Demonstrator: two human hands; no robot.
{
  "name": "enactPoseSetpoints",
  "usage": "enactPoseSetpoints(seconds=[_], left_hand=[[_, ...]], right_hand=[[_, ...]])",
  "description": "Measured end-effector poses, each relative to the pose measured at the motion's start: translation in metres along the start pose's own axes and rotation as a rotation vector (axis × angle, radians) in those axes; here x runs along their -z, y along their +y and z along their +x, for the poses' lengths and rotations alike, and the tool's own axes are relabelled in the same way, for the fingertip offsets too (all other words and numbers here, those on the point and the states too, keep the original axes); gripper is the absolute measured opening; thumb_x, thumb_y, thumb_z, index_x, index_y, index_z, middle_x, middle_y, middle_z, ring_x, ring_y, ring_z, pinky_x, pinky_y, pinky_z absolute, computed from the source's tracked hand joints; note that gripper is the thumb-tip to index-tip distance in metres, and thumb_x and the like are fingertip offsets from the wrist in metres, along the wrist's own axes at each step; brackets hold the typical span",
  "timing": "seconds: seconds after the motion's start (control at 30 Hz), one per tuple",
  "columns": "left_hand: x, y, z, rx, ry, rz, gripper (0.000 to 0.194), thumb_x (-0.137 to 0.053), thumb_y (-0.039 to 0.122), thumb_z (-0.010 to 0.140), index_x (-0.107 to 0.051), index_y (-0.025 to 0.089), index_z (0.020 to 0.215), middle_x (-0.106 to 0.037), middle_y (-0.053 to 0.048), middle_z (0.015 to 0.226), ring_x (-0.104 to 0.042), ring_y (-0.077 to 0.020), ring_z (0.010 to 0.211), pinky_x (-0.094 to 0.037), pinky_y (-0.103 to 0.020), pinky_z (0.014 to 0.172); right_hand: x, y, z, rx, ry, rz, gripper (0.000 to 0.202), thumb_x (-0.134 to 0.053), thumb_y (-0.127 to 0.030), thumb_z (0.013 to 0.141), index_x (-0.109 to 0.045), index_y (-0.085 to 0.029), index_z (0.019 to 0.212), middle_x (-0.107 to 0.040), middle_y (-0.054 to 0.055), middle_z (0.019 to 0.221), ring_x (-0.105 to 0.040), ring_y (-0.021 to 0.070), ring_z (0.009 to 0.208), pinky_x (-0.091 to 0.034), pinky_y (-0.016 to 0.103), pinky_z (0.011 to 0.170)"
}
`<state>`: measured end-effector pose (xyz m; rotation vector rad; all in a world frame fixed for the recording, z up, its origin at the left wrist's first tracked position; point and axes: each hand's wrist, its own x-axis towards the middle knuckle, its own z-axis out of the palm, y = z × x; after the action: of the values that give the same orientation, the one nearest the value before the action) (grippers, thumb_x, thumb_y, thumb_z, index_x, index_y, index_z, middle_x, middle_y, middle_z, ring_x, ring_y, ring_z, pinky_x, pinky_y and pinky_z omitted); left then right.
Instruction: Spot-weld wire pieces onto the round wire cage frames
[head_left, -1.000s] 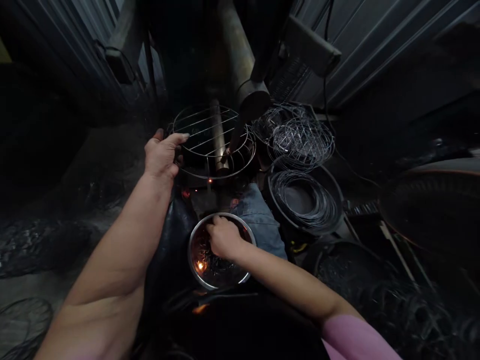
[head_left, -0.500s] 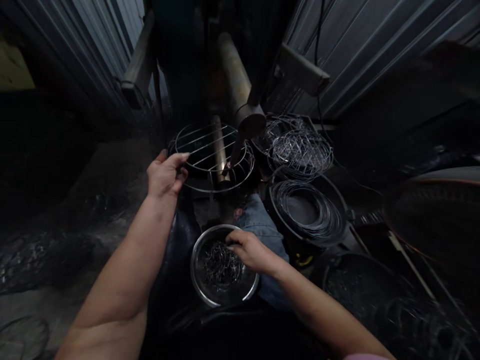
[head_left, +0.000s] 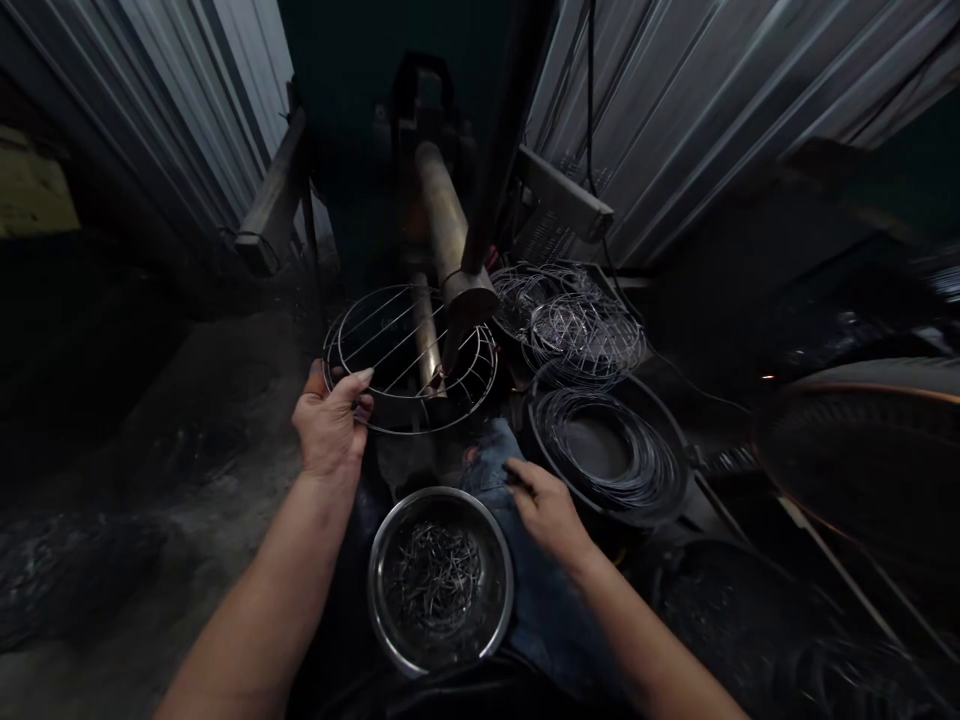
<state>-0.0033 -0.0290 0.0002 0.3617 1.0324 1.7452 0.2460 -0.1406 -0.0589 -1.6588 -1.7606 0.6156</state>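
My left hand (head_left: 330,415) grips the left rim of a round wire rack (head_left: 375,357), thumb on top and fingers curled beneath. The rack has parallel bars across it and a ring below. It is held around the end of a metal rod (head_left: 427,340), under a thick metal cylinder (head_left: 448,225). To the right of a steel bowl (head_left: 380,590), my right hand (head_left: 547,508) is raised with thumb and fingers pinched together. What lies between those fingertips is too small and dark to make out. Short bent wire pieces (head_left: 439,578) are heaped in the bowl.
On the right, a dark basin (head_left: 675,500) holds a coil of wire (head_left: 622,440). Behind it several wire racks (head_left: 589,325) are piled. Wooden beams (head_left: 270,205) flank the machine, and a large round rim (head_left: 862,390) stands at far right.
My right hand has lifted out of the steel bowl and moved up and to the right. My left hand still grips the rack. The whole view has shifted.
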Motion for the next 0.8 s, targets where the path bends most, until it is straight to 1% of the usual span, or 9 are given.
enactPoseSetpoints(seconds=[0.13, 0.2, 0.3, 0.37, 0.43, 0.53, 0.6, 0.7, 0.8], left_hand=[[-0.001, -0.004, -0.003, -0.034, 0.002, 0.006, 0.045, -0.082, 0.012, 0.046, -0.053, 0.018, 0.080, -0.051, 0.005, 0.078, -0.047, -0.0031, 0.054, -0.039, -0.016, 0.047], [-0.002, -0.005, -0.006, -0.044, 0.011, 0.007, 0.045, -0.082, 0.012, 0.047, -0.054, 0.018, 0.082, -0.052, 0.005, 0.081, -0.049, -0.0035, 0.056, -0.039, -0.016, 0.048], [-0.002, -0.004, -0.011, -0.054, 0.011, 0.009, 0.044, -0.081, 0.011, 0.048, -0.055, 0.018, 0.083, -0.052, 0.005, 0.082, -0.050, -0.0038, 0.058, -0.040, -0.016, 0.049], [-0.003, -0.003, -0.013, -0.066, 0.021, 0.017, 0.044, -0.081, 0.011, 0.048, -0.055, 0.018, 0.082, -0.052, 0.005, 0.082, -0.050, -0.0038, 0.058, -0.040, -0.016, 0.049], [-0.004, -0.002, -0.015, -0.069, 0.040, 0.015, 0.045, -0.081, 0.011, 0.048, -0.056, 0.019, 0.085, -0.052, 0.005, 0.083, -0.050, -0.0037, 0.058, -0.041, -0.016, 0.049], [-0.005, -0.001, -0.014, -0.061, 0.049, -0.015, 0.051, -0.081, 0.008, 0.045, -0.059, 0.020, 0.089, -0.052, 0.005, 0.084, -0.050, -0.0032, 0.058, -0.041, -0.016, 0.049], [-0.005, -0.001, -0.011, -0.065, 0.041, -0.031, 0.052, -0.081, 0.008, 0.045, -0.060, 0.021, 0.090, -0.052, 0.005, 0.086, -0.050, -0.0029, 0.058, -0.041, -0.016, 0.049], [-0.004, -0.002, -0.008, -0.064, 0.031, -0.039, 0.053, -0.082, 0.008, 0.046, -0.061, 0.021, 0.092, -0.052, 0.004, 0.089, -0.050, -0.0027, 0.058, -0.040, -0.016, 0.049], [-0.004, -0.002, -0.006, -0.054, 0.034, -0.049, 0.055, -0.083, 0.008, 0.045, -0.061, 0.022, 0.093, -0.052, 0.005, 0.088, -0.049, -0.0023, 0.055, -0.041, -0.017, 0.048]], right_hand=[[0.009, -0.035, 0.034, 0.056, -0.024, 0.169, 0.019, -0.055, -0.021, 0.080, -0.073, -0.021, 0.087, -0.068, 0.004, 0.080, -0.063, 0.0182, 0.076, -0.049, 0.029, 0.073], [0.009, -0.058, 0.052, 0.086, 0.012, 0.250, 0.020, -0.055, -0.020, 0.082, -0.073, -0.022, 0.088, -0.069, 0.003, 0.079, -0.063, 0.0185, 0.077, -0.049, 0.030, 0.074], [0.001, -0.086, 0.071, 0.112, 0.119, 0.189, 0.023, -0.051, -0.017, 0.083, -0.073, -0.022, 0.089, -0.068, 0.004, 0.078, -0.062, 0.0187, 0.075, -0.049, 0.030, 0.075], [-0.008, -0.098, 0.076, 0.108, 0.175, 0.127, 0.023, -0.051, -0.017, 0.082, -0.073, -0.021, 0.084, -0.067, 0.005, 0.077, -0.061, 0.0183, 0.074, -0.048, 0.029, 0.075], [-0.018, -0.102, 0.078, 0.084, 0.200, 0.155, 0.020, -0.053, -0.018, 0.082, -0.073, -0.020, 0.081, -0.067, 0.005, 0.075, -0.060, 0.0177, 0.073, -0.048, 0.028, 0.074], [-0.031, -0.099, 0.077, 0.016, 0.238, 0.338, 0.017, -0.057, -0.023, 0.081, -0.073, -0.021, 0.083, -0.068, 0.003, 0.076, -0.061, 0.0168, 0.071, -0.049, 0.028, 0.070], [-0.039, -0.095, 0.076, -0.063, 0.265, 0.494, 0.014, -0.060, -0.027, 0.080, -0.073, -0.021, 0.082, -0.067, 0.001, 0.071, -0.059, 0.0153, 0.063, -0.048, 0.027, 0.062], [-0.048, -0.092, 0.074, -0.202, 0.263, 0.719, 0.014, -0.066, -0.031, 0.075, -0.070, -0.018, 0.078, -0.061, -0.003, 0.055, -0.051, 0.0114, 0.047, -0.043, 0.023, 0.047], [-0.051, -0.093, 0.076, -0.273, 0.274, 0.887, 0.018, -0.069, -0.033, 0.073, -0.067, -0.016, 0.079, -0.059, -0.004, 0.052, -0.052, 0.0102, 0.045, -0.042, 0.021, 0.042]])
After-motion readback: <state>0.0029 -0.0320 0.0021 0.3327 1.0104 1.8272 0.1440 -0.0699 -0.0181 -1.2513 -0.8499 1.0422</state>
